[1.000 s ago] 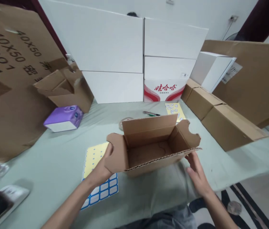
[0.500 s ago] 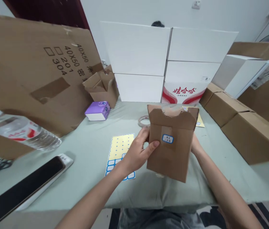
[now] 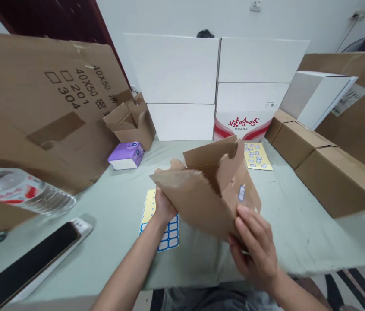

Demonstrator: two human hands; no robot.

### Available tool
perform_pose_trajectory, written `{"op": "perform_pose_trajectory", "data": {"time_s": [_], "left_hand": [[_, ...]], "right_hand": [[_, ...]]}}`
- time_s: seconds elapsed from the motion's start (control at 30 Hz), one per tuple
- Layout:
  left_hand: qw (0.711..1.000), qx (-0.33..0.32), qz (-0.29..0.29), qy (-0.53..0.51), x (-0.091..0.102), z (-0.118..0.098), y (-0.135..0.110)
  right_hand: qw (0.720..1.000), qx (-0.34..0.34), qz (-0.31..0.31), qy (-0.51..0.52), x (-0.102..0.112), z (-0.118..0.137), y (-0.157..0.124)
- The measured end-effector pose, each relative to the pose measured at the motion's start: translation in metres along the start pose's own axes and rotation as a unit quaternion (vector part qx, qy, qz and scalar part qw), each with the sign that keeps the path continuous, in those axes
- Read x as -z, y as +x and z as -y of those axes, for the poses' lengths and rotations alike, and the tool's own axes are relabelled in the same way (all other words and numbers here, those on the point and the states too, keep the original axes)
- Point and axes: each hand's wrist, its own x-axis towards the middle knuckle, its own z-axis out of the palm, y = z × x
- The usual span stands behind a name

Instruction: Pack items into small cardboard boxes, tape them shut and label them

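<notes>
A brown cardboard box (image 3: 192, 201) is tilted above the table in front of me, its flaps up and its mouth open. On its right side is a small blue-edged label (image 3: 241, 193). My left hand (image 3: 165, 206) grips the left side, fingers partly hidden behind the cardboard. Around the lower right edge my right hand (image 3: 256, 246) is closed, fingertips on the side below the label. Partly behind my left hand and the box lies a yellow sheet of blue-framed labels (image 3: 169, 235).
A yellow sticker sheet (image 3: 256, 156) lies beyond the box. To the left are a purple tissue pack (image 3: 126, 155), a small open carton (image 3: 133, 125), a water bottle (image 3: 23, 188) and a phone (image 3: 30, 263). White cartons (image 3: 179, 121) stand behind; brown boxes (image 3: 341, 172) line the right.
The box has turned and tipped, so its labelled face now points right and its open top shows. My right hand has come from behind it to the lower right edge.
</notes>
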Motion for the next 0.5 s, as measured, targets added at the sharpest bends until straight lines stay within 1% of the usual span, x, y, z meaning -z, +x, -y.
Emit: {"op": "perform_pose_trajectory", "data": {"time_s": [0.07,0.1,0.17,0.23,0.33,0.43,0.5], "left_hand": [[1.000,-0.001,-0.004,-0.025,0.004,-0.001,0.001],[0.999,-0.002,-0.003,-0.035,0.005,-0.002,0.000],[0.999,-0.002,0.001,-0.049,0.009,-0.005,-0.002],[0.998,-0.010,-0.001,-0.061,0.015,-0.009,-0.003],[0.998,-0.040,-0.006,-0.057,0.027,-0.012,-0.004],[0.997,-0.072,0.008,0.001,0.034,-0.010,-0.005],[0.993,-0.107,0.019,0.051,0.031,-0.008,-0.008]], "right_hand": [[0.999,0.019,0.005,0.030,-0.001,0.006,-0.003],[0.999,0.016,0.004,0.042,-0.001,0.006,-0.004],[0.998,-0.014,0.000,0.065,-0.001,0.002,-0.008],[0.993,-0.065,-0.009,0.103,0.000,-0.006,-0.013],[0.974,-0.158,-0.012,0.163,0.001,-0.017,-0.024],[0.949,-0.257,-0.028,0.181,-0.005,-0.027,-0.038],[0.932,-0.309,-0.043,0.183,-0.012,-0.033,-0.048]]}}
